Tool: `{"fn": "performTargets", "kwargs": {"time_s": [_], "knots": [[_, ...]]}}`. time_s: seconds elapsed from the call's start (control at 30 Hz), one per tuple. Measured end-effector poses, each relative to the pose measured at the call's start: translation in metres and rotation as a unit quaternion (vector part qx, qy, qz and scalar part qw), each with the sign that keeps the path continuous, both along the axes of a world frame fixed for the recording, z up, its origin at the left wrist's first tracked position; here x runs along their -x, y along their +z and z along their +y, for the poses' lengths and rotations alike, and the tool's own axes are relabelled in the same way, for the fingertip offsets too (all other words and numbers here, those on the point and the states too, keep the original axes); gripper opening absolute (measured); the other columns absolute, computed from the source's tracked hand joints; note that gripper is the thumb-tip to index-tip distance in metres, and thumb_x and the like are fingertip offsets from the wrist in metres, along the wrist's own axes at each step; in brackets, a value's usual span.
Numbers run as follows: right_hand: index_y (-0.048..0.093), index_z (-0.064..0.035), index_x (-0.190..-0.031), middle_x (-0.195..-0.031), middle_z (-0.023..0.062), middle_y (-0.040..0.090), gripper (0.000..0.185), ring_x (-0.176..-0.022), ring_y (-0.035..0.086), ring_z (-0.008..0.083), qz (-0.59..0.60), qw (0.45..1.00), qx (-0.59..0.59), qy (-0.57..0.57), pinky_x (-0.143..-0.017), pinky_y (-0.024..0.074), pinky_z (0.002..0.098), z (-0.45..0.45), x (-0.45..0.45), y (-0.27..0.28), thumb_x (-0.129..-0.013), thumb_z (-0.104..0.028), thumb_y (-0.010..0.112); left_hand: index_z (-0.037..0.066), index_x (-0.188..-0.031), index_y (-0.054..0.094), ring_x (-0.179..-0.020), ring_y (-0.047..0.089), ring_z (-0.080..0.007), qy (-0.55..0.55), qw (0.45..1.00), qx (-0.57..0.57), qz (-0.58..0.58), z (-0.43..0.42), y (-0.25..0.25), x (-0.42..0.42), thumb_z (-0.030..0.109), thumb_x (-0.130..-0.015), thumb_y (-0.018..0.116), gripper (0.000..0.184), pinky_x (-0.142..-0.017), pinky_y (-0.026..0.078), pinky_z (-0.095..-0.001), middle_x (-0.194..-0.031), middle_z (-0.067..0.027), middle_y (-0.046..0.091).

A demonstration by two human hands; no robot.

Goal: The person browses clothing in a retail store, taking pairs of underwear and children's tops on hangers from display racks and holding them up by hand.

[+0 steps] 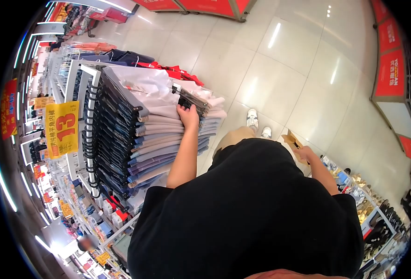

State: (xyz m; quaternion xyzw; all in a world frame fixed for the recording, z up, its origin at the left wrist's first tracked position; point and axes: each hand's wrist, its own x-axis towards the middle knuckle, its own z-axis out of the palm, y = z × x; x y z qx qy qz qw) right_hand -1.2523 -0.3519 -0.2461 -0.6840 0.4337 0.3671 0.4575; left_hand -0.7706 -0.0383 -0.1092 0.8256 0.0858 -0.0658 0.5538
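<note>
My left hand [188, 115] reaches over the rack of hung garments and is closed on the near end of a small bundle of dark hangers [190, 100] that lies on top of the pale clothes. Beneath it hang folded trousers [159, 135] in beige, grey and purple, with a row of black hangers [112, 135] to their left. At my right side, my right hand [302, 153] is closed on a brown cardboard piece [293, 139], held low beside my body.
A yellow price sign [62, 129] marked 13 stands at the rack's left end. Red display panels [391, 69] line the right edge. Shelves of shoes [382, 218] are at lower right. Tiled floor [280, 60] lies ahead.
</note>
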Motion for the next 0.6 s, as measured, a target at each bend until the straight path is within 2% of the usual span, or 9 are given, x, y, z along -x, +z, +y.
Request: {"fn": "performTargets", "kwargs": {"time_s": [0.07, 0.17, 0.2, 0.27, 0.43, 0.47, 0.53, 0.57, 0.6], "knots": [[0.067, 0.0013, -0.07, -0.064, 0.0136, 0.065, 0.055, -0.056, 0.063, 0.0252, 0.003, 0.999, 0.023, -0.022, -0.06, 0.0504, 0.036, -0.001, -0.022, 0.013, -0.076, -0.054, 0.064, -0.004, -0.142, 0.028, -0.11, 0.053, -0.0248, -0.015, 0.997, 0.032, 0.068, 0.002, -0.024, -0.003, 0.013, -0.084, 0.068, 0.072, -0.095, 0.042, -0.0322, -0.127, -0.0178, 0.051], [0.069, 0.0026, -0.075, -0.066, 0.0151, 0.066, 0.052, -0.061, 0.066, 0.0244, -0.019, 0.999, 0.046, 0.017, -0.064, 0.0519, 0.0366, -0.009, -0.052, 0.018, -0.078, -0.049, 0.063, -0.005, -0.139, 0.034, -0.108, 0.055, -0.0231, -0.031, 0.986, 0.065, 0.151, -0.025, 0.001, 0.002, 0.015, -0.088, 0.065, 0.064, -0.091, 0.044, -0.0314, -0.125, -0.0172, 0.055], [0.069, 0.0033, -0.075, -0.068, 0.0154, 0.067, 0.052, -0.062, 0.066, 0.0246, 0.0, 0.999, 0.042, 0.021, -0.064, 0.0517, 0.0364, -0.011, -0.065, 0.028, -0.078, -0.048, 0.064, -0.005, -0.136, 0.041, -0.107, 0.056, -0.0227, -0.078, 0.974, 0.056, 0.204, -0.028, 0.006, -0.002, 0.021, -0.09, 0.062, 0.057, -0.09, 0.045, -0.0324, -0.125, -0.0157, 0.056], [0.069, 0.0034, -0.076, -0.069, 0.0154, 0.067, 0.05, -0.062, 0.066, 0.025, 0.002, 0.997, 0.061, 0.038, -0.064, 0.0513, 0.0361, -0.018, -0.091, 0.038, -0.078, -0.046, 0.065, -0.004, -0.133, 0.046, -0.106, 0.057, -0.0226, -0.067, 0.973, 0.072, 0.21, -0.024, -0.048, -0.021, 0.025, -0.09, 0.061, 0.054, -0.088, 0.046, -0.0334, -0.124, -0.0147, 0.056], [0.069, 0.0024, -0.075, -0.071, 0.0159, 0.067, 0.044, -0.063, 0.063, 0.0258, -0.03, 0.998, 0.062, -0.011, -0.065, 0.0499, 0.0371, -0.037, -0.154, 0.059, -0.08, -0.041, 0.066, 0.008, -0.135, 0.048, -0.106, 0.055, -0.0223, 0.024, 0.939, 0.108, 0.326, -0.03, -0.089, -0.048, 0.038, -0.091, 0.061, 0.055, -0.084, 0.048, -0.0382, -0.123, -0.0104, 0.056], [0.069, 0.0031, -0.075, -0.073, 0.0168, 0.067, 0.046, -0.066, 0.064, 0.0272, -0.029, 0.996, 0.083, 0.028, -0.067, 0.05, 0.0379, -0.042, -0.165, 0.063, -0.08, -0.042, 0.065, 0.012, -0.139, 0.044, -0.107, 0.054, -0.0222, 0.019, 0.928, 0.138, 0.346, -0.024, -0.115, -0.055, 0.039, -0.091, 0.06, 0.057, -0.085, 0.048, -0.0391, -0.124, -0.0095, 0.054], [0.069, 0.0037, -0.075, -0.071, 0.0155, 0.067, 0.045, -0.065, 0.064, 0.0246, -0.045, 0.994, 0.092, 0.045, -0.065, 0.0502, 0.0369, -0.054, -0.179, 0.05, -0.08, -0.041, 0.066, 0.012, -0.141, 0.041, -0.106, 0.054, -0.0224, 0.012, 0.928, 0.149, 0.34, -0.012, -0.17, -0.054, 0.04, -0.091, 0.061, 0.06, -0.086, 0.048, -0.0393, -0.126, -0.0101, 0.053], [0.069, 0.004, -0.076, -0.071, 0.0149, 0.067, 0.045, -0.064, 0.064, 0.0233, -0.058, 0.992, 0.095, 0.052, -0.064, 0.0503, 0.0364, -0.057, -0.185, 0.041, -0.079, -0.04, 0.066, 0.012, -0.141, 0.04, -0.106, 0.054, -0.0225, 0.007, 0.93, 0.154, 0.333, -0.01, -0.18, -0.057, 0.041, -0.09, 0.061, 0.062, -0.086, 0.048, -0.0395, -0.126, -0.0104, 0.052], [0.069, 0.0036, -0.076, -0.071, 0.0154, 0.068, 0.043, -0.063, 0.065, 0.0226, -0.055, 0.996, 0.076, 0.006, -0.064, 0.0508, 0.0348, -0.059, -0.19, 0.034, -0.081, -0.039, 0.066, 0.012, -0.144, 0.035, -0.108, 0.053, -0.0227, 0.002, 0.958, 0.03, 0.284, -0.035, -0.108, -0.039, 0.045, -0.088, 0.062, 0.07, -0.088, 0.048, -0.0395, -0.129, -0.0117, 0.05]]}}
